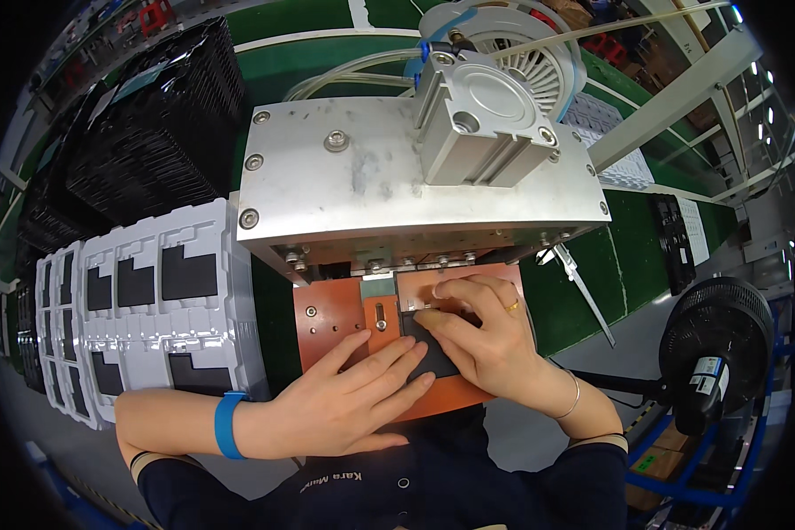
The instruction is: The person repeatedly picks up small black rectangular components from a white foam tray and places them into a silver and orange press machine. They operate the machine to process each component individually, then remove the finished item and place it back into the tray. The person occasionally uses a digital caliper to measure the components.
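A flat black piece (433, 362) lies on the orange fixture plate (325, 305), under the front of a silver metal press (327, 190). My left hand (349, 393) is spread flat, its fingertips resting on the left edge of the black piece. At the far edge of that piece, the thumb and fingertips of my right hand (495, 331) are pinched together. Whatever they hold is too small to make out; a small clear strip (418, 300) shows beside them. A slotted orange block (381, 322) sits to the left of the black piece.
White trays (172, 327) with black pieces stand at left, before stacked black trays (155, 124). An air cylinder (486, 115) tops the press. A caliper (583, 287) lies on the green bench at right, near a black fan (720, 349).
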`<state>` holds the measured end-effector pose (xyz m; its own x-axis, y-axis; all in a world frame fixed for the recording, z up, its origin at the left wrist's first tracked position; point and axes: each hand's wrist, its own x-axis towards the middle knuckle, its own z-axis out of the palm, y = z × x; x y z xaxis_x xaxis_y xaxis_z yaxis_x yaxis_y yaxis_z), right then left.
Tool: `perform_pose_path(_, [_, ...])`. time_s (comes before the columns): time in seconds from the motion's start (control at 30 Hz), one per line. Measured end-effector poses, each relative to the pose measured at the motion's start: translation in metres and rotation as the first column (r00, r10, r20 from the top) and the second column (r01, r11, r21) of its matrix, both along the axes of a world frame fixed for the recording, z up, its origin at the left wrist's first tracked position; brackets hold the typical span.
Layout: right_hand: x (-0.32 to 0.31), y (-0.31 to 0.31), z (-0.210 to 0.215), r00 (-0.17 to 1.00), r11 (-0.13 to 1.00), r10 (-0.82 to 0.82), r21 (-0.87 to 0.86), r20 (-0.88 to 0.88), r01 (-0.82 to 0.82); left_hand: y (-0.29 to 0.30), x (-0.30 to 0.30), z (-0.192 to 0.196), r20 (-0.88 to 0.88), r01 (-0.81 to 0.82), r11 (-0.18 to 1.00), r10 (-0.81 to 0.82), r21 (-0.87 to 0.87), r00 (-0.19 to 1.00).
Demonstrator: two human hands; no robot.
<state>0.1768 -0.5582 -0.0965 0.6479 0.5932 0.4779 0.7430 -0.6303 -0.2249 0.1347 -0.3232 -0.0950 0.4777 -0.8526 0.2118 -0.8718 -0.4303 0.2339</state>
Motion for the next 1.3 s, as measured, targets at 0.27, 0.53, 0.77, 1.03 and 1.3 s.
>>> perform_pose_path(0.27, [0.003, -0.001, 0.002, 0.998, 0.996, -0.063, 0.061, -0.016, 0.063, 0.000, 0.000, 0.001, -0.014, 0.000, 1.000, 0.000, 0.006, 1.000])
perform_pose_path(0.53, [-0.002, -0.003, 0.003, 0.998, 0.997, -0.062, -0.053, 0.029, 0.063, 0.000, 0.000, 0.000, -0.022, 0.000, 1.000, 0.000, -0.005, 1.000])
perform_pose_path(0.77, [0.001, -0.001, -0.002, 0.998, 0.998, -0.061, -0.006, 0.025, 0.061, 0.000, 0.000, 0.001, -0.023, -0.004, 1.000, 0.004, 0.000, 1.000])
perform_pose_path(1.03, [0.002, 0.001, 0.001, 0.996, 0.999, 0.030, -0.035, -0.085, -0.033, 0.000, 0.001, 0.000, -0.027, 0.013, 1.000, -0.013, -0.006, 1.000])
perform_pose_path(1.3, [-0.029, -0.031, 0.015, 0.958, 0.997, 0.016, 0.081, -0.285, 0.007, 0.001, -0.001, 0.000, -0.097, -0.016, 1.000, 0.016, -0.004, 0.995])
